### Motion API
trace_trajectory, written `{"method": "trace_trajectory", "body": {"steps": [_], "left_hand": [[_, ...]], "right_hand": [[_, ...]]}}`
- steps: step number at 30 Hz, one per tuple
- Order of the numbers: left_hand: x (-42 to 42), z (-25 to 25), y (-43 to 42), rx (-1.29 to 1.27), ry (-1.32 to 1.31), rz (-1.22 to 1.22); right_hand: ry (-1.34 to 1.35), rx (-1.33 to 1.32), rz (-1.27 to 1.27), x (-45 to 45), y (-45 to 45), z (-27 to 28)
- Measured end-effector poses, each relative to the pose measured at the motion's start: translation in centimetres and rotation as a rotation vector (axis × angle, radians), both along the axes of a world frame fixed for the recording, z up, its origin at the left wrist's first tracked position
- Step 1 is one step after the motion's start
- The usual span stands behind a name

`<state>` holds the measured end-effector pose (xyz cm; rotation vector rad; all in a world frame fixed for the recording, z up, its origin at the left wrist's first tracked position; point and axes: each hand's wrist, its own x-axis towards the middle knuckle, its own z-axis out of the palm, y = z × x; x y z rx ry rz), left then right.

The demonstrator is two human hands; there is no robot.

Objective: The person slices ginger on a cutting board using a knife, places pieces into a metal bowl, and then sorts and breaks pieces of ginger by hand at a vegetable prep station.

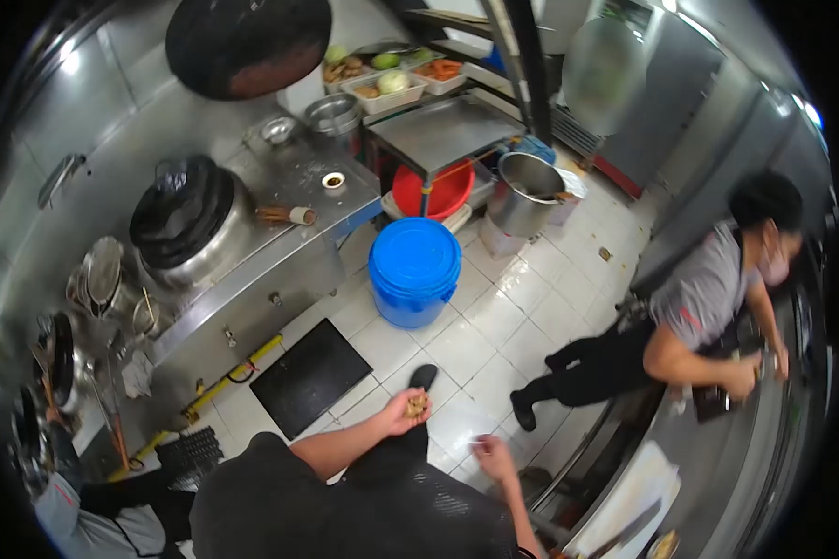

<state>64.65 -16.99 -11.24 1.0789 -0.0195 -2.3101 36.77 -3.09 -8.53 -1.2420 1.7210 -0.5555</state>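
My left hand [401, 412] is cupped palm up in front of my dark apron, holding a small heap of light brown pieces [417, 405]. What the pieces are is too small to tell. To its right, my right hand [493, 458] hangs over the tiled floor, slightly blurred, with fingers partly curled and nothing visible in them. Lower right of it lies a white cutting board [634, 498] with a knife [630, 524] on it.
A blue lidded barrel [415, 270] stands ahead on the floor, beside a black mat [311, 377]. One co-worker [704, 298] is at the right counter [727, 466], another [93, 522] at the lower left. A steel counter [280, 247] with pots runs along the left.
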Motion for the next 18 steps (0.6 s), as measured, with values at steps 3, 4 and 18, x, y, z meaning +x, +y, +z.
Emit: {"method": "trace_trajectory", "body": {"steps": [3,4,18], "left_hand": [[-1.8,-2.7,-0.4,0.079,0.001,-0.153],[-2.0,-2.8,-1.6,0.096,0.028,-0.186],[-0.8,17.1,-42.0,-0.391,-0.379,0.603]], "right_hand": [[-0.078,0.047,0.319,6.1,-10.6,2.5],[-0.064,0.070,0.388,6.9,-14.7,1.7],[-0.774,-0.305,0.020,19.9,-58.3,14.7]]}}
